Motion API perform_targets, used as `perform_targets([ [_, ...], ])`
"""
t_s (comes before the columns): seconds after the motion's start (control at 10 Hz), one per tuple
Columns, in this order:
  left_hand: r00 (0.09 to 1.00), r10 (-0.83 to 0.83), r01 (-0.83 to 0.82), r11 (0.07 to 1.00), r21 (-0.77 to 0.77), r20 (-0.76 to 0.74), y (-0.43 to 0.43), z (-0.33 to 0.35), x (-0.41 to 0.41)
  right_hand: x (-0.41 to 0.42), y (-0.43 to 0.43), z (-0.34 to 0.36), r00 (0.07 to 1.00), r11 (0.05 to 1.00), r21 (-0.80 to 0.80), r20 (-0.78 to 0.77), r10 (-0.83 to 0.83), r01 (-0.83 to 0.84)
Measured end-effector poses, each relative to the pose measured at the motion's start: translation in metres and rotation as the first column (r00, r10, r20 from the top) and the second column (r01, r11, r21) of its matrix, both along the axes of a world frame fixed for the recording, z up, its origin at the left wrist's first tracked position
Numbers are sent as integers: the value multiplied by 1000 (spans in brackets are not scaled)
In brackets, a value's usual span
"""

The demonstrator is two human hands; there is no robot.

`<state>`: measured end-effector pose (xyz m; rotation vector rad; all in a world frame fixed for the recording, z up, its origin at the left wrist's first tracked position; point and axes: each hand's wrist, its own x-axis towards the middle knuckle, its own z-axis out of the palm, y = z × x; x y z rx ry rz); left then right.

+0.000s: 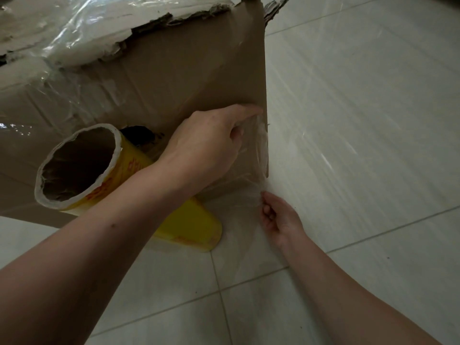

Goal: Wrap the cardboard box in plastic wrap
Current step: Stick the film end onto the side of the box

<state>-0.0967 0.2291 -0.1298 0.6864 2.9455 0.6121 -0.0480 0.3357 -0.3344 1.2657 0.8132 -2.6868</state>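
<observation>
At cardboard box (pixel 186 70) corner, left hand (pixel 211 140) pinches plastic wrap (pixel 258 155); right hand (pixel 278 220) pinches it just below.

1 wide-angle view, worn on the person's head, looks forward and steeply down from close above the pale grey tiled floor (pixel 174 295), partly through a stretched sheet of clear plastic wrap (pixel 261 150) from 1 to 4 o'clock. The torn brown cardboard box (pixel 174 70) fills 9 to 12 o'clock, near enough to be cut by the frame edges, and the yellow plastic wrap roll (pixel 77 165) points its open cardboard core at the lens at 9 o'clock. Both bare forearms enter from 6 o'clock, left hand (pixel 209 143) near centre, right hand (pixel 278 220) toward 5 o'clock.
</observation>
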Motion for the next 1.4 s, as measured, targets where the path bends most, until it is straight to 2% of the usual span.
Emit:
perform_targets([
  [0.2,1000,-6,6,1000,-15,6,2,0,2,-23,5,12,989,993,121,149,-14,-4],
  [0.3,1000,-9,9,1000,-7,14,2,-1,1,-34,1,21,992,999,18,123,-35,33],
  [0.4,1000,-14,14,1000,-2,9,2,-1,1,-45,0,16,991,999,26,127,-50,47],
  [0.5,1000,-12,12,1000,9,10,2,-1,1,-49,-3,13,994,998,59,104,27,-33],
  [0.6,1000,-10,10,1000,4,15,2,-1,0,-50,-5,11,993,994,101,116,35,-47],
  [0.7,1000,-3,3,1000,-6,23,4,-2,0,-55,-9,16,977,995,-8,189,-94,97],
  [0.8,999,16,-17,999,37,36,5,-1,0,-71,-4,4,967,981,155,244,77,-117],
  [0.9,995,53,-61,994,89,89,7,0,-1,-70,-5,12,977,993,87,203,65,-84],
  [1.0,985,83,-103,986,134,149,11,1,-1,-68,-3,12,976,987,112,195,93,-116],
  [1.2,969,86,-136,969,207,233,23,5,-3,-61,-1,41,976,999,41,217,-17,8],
  [1.3,963,101,-163,956,244,249,24,6,-3,-56,0,49,984,999,-28,176,-27,32],
  [1.4,967,107,-168,950,264,231,25,5,-3,-56,3,48,989,1000,-21,149,5,-2],
])
